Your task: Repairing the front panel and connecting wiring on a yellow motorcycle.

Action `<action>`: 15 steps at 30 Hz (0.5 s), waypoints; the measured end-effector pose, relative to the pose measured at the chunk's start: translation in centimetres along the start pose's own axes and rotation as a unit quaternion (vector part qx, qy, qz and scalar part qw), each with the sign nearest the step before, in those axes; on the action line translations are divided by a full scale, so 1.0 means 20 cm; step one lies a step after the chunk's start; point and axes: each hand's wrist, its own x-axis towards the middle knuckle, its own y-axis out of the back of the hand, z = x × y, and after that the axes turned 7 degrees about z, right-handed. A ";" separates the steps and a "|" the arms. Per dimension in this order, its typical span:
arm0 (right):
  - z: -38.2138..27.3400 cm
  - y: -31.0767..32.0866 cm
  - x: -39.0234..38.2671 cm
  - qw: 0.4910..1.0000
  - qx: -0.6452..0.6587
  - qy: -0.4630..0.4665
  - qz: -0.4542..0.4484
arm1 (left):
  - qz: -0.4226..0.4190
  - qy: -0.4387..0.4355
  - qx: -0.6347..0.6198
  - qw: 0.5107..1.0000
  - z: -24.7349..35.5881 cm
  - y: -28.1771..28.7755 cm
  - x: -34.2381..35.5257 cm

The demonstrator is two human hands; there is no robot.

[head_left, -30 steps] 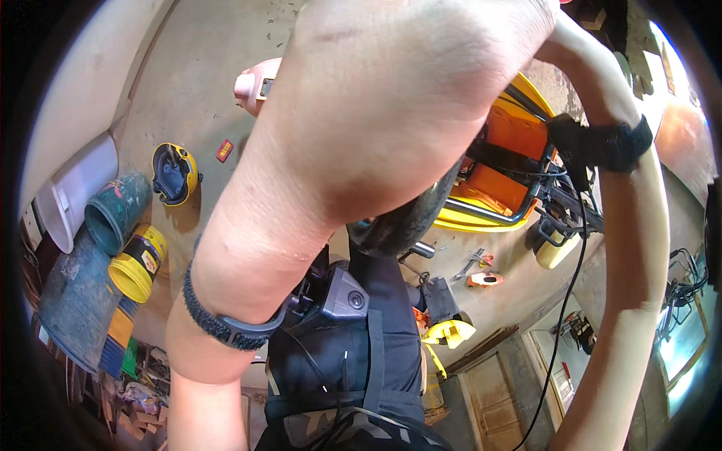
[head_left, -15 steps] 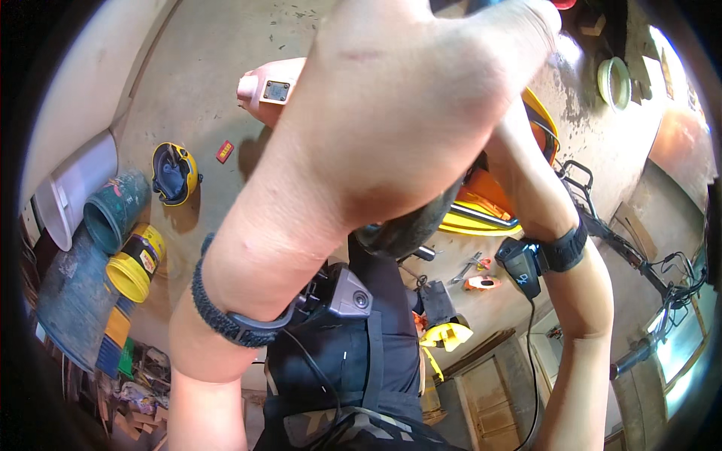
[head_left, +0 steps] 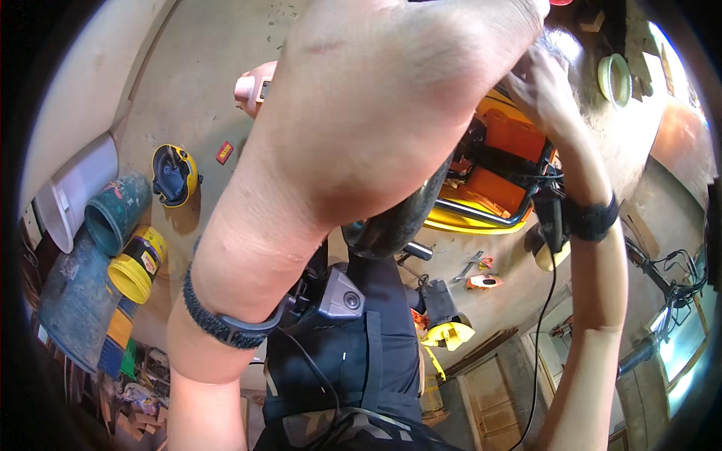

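Observation:
My left hand (head_left: 398, 68) fills the upper middle, very close to the camera, bent fingers reaching the top edge; what they grip is hidden. My right hand (head_left: 541, 86) is beside and partly behind it, fingers curled on something I cannot make out. Below and behind them are a rounded black part like a tyre (head_left: 391, 229) and a yellow-and-orange machine (head_left: 462, 218) with black tubing. A pale pink object (head_left: 248, 89) is partly hidden by my left forearm. Strapped devices with cables sit on both wrists.
A yellow helmet (head_left: 173, 174), red packet (head_left: 224, 152) and orange tool (head_left: 483, 281) lie on the floor. Buckets (head_left: 138, 263) and barrels line the left wall. A yellow item (head_left: 450, 337) is low centre-right, a green ring (head_left: 614, 81) upper right, a black frame with cables (head_left: 677, 293) at right.
My right forearm first swung leftward from the far right, then moved slightly back right; its fingers now show beside my left hand. My left hand shifted only slightly.

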 end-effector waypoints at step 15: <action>0.12 0.05 0.45 0.959 -0.025 0.274 -0.063 | 0.002 0.004 0.004 1.000 -0.02 0.01 0.00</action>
